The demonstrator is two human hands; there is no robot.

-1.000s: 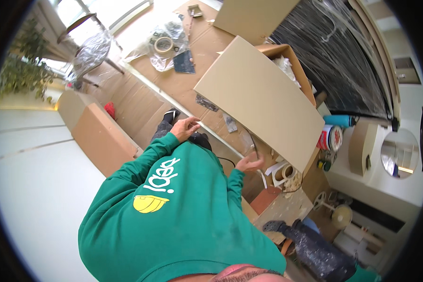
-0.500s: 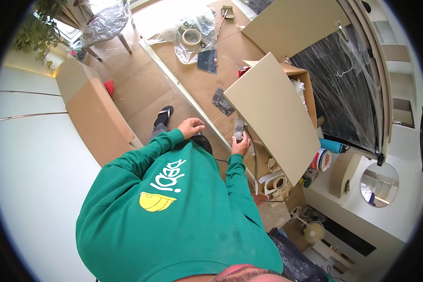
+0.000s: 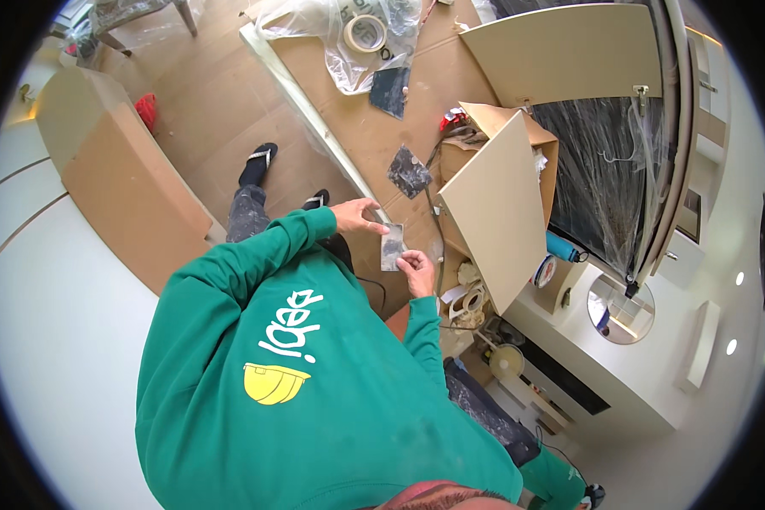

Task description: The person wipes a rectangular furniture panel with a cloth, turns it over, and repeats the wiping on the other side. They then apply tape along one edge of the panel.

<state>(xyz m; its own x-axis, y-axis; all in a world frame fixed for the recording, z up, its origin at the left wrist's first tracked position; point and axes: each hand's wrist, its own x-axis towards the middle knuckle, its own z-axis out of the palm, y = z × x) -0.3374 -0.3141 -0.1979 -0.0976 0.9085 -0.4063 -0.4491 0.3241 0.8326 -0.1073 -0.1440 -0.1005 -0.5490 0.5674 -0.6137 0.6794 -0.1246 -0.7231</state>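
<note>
While partly hidden by both hands (image 3: 359, 217) (image 3: 416, 270), a grey sheet (image 3: 392, 247).

Ahead of you brown cardboard sheeting (image 3: 229, 110) covers the floor; on it lie a roll of masking tape (image 3: 365, 32) on crumpled clear plastic (image 3: 331, 51), and two dark scraps (image 3: 408, 170); to your right a cream panel (image 3: 493, 212) leans against an open cardboard box (image 3: 540, 144); beyond stands a wardrobe wrapped in plastic film (image 3: 603, 178).
</note>
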